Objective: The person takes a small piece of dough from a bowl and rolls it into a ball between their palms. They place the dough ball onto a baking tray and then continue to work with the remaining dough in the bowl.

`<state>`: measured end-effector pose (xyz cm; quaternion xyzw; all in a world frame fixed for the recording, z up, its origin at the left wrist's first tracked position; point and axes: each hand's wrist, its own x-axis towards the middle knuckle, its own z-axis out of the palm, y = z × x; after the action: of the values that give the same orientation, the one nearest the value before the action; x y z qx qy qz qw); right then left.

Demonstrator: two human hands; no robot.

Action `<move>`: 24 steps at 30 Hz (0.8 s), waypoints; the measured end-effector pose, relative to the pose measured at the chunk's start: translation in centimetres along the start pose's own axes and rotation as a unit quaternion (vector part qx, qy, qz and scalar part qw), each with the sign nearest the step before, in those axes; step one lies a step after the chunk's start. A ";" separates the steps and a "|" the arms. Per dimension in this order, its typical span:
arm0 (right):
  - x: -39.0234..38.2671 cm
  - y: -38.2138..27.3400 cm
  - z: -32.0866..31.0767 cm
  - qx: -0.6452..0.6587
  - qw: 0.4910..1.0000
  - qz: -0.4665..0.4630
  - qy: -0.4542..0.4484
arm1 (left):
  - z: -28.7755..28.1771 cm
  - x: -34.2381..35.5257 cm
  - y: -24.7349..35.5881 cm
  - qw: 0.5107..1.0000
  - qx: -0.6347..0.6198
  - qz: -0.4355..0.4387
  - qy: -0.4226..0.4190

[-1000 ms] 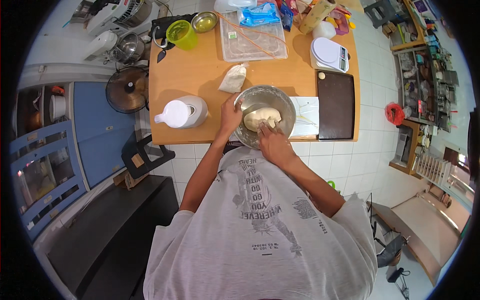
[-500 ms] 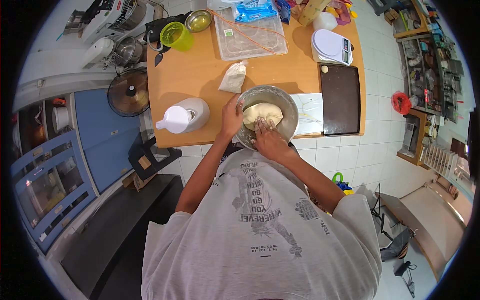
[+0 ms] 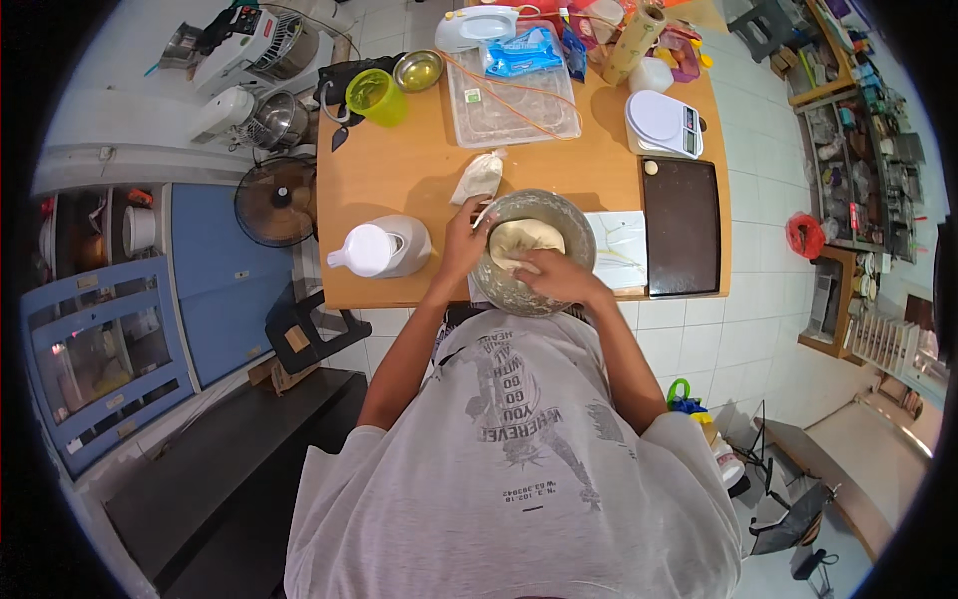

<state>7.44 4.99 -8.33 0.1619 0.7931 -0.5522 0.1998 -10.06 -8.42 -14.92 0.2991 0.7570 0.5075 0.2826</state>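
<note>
While left hand (image 3: 465,240) grips bowl (image 3: 579,225), right hand (image 3: 555,277), half-curled, touches dough (image 3: 525,238).

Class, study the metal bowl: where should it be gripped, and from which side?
Grip the metal bowl by its rim, probably best from the left: the round, open top leaves an edge to clasp. The left hand holds that side, while the right hand touches the dough inside.
</note>
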 end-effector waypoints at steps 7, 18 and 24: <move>-1.7 0.6 -1.4 -0.011 0.982 -0.002 0.187 | 2.1 -6.3 -2.3 0.990 0.053 -0.041 0.127; 6.2 -1.5 2.0 -0.331 0.916 -0.126 0.190 | 1.2 -1.3 -1.3 0.994 0.036 -0.004 0.103; -0.3 0.9 4.6 -0.376 0.901 -0.142 0.163 | 1.5 -1.4 -1.0 0.994 0.016 -0.006 0.104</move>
<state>8.78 0.92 -10.30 0.0484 0.9777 -0.2016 0.0328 -8.22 -8.85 -16.15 0.2446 0.7923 0.5215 0.2010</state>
